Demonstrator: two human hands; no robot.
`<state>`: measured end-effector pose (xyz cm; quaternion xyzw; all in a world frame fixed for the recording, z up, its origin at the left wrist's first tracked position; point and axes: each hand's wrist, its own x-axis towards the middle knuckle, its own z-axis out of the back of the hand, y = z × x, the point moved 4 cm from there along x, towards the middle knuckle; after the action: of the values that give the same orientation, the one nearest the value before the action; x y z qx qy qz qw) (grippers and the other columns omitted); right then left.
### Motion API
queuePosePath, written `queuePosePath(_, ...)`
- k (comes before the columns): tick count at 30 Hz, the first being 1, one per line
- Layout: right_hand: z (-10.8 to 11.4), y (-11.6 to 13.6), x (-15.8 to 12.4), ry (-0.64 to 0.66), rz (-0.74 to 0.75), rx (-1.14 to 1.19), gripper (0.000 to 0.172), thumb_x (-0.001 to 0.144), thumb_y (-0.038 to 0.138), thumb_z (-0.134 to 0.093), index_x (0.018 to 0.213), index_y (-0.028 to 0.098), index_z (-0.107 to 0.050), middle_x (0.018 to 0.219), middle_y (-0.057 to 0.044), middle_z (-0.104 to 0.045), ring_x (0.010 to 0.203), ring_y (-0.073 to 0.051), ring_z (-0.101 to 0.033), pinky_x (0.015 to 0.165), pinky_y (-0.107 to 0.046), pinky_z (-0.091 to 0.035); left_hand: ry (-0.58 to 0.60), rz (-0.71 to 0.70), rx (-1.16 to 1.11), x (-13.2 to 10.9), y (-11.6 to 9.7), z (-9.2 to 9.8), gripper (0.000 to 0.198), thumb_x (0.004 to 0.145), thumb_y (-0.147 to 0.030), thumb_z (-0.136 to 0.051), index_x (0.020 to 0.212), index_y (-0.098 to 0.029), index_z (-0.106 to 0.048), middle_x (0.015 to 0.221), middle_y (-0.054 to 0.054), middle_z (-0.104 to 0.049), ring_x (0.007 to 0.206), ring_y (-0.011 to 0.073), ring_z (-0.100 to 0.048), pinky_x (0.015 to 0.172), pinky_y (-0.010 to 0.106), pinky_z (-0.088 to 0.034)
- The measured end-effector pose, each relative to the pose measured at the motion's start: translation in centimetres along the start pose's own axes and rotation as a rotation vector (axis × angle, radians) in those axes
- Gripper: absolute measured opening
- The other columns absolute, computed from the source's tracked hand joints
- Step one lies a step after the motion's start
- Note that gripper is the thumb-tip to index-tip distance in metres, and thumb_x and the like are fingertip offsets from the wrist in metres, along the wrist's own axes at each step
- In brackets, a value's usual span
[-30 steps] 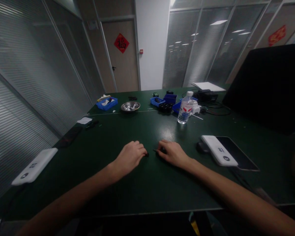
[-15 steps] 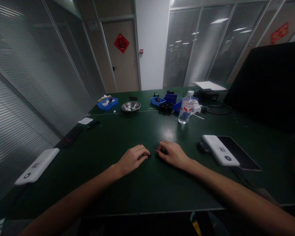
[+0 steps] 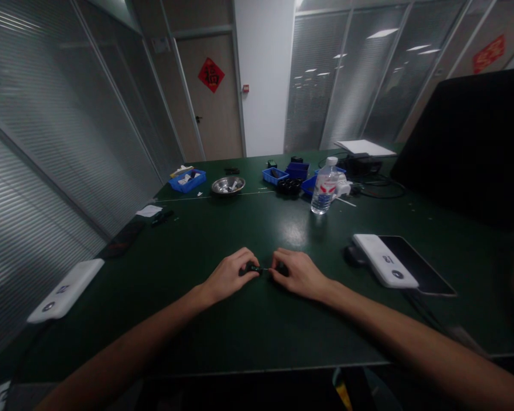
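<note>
Head view: my left hand pinches small black blocky piece; right hand pinches thin grey metal-looking rod, between hands, contact unclear. I'd brace both on dark-green desk, keep rod aligned.

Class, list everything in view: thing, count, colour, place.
Table: 1, green, centre
Small piece: 1, dark, centre
Thin tip: 1, colour unclear, centre
Bottle: 1, clear, right of centre
Bowl: 1, silver, far side
Trays: several, blue, far side
Slabs: 2, white, left, right
Flat device: 1, dark, right
Sheets: 2, white, left, right
Large panel: 1, black, right
Door: 1, brown, back
Signs: 2, red, door, upper right
Blinds: several, grey, left, back
Clutter: uncountable, dark, far side
Left hand: 1, bare, holding small piece
Right hand: 1, bare, holding thin tip
</note>
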<state>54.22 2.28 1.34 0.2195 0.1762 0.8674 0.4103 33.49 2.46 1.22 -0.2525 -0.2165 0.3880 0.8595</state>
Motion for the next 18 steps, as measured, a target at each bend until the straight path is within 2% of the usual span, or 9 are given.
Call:
queuePosePath(4, -0.05, 0.10, 0.03, 0.027, 0.002, -0.006, 0.006, 0.092, 0.025, -0.064, 0.095, 0.020, -0.064, 0.094, -0.002, -0.065, 0.074, -0.015, -0.058, 0.068, -0.026, -0.040, 0.017, 0.006, -0.011, 0.07, 0.01, -0.03, 0.022, 0.095, -0.032, -0.063, 0.113, -0.020, -0.066, 0.102, 0.003, -0.063, 0.083, 0.0156, -0.057, 0.073, 0.029, -0.046)
queuePosePath(11, -0.11, 0.02, -0.01, 0.034, 0.009, -0.007, 0.006, 0.092, 0.024, -0.064, 0.096, 0.020, -0.064, 0.094, -0.002, -0.064, 0.074, -0.014, -0.058, 0.067, -0.026, -0.038, 0.030, -0.014, -0.046, 0.15, 0.07, -0.06, 0.021, 0.097, -0.030, -0.061, 0.114, -0.019, -0.069, 0.107, 0.005, -0.065, 0.089, 0.0160, -0.059, 0.076, 0.028, -0.047)
queuePosePath(18, -0.15, 0.17, -0.07, 0.013, 0.042, 0.007, 0.005, 0.094, 0.024, -0.063, 0.096, 0.020, -0.063, 0.095, -0.001, -0.063, 0.075, -0.013, -0.058, 0.067, -0.026, -0.039, 0.040, -0.063, 0.014, 0.14, -0.12, -0.19, 0.022, 0.098, -0.030, -0.060, 0.116, -0.019, -0.067, 0.105, 0.005, -0.064, 0.088, 0.0160, -0.058, 0.077, 0.029, -0.047)
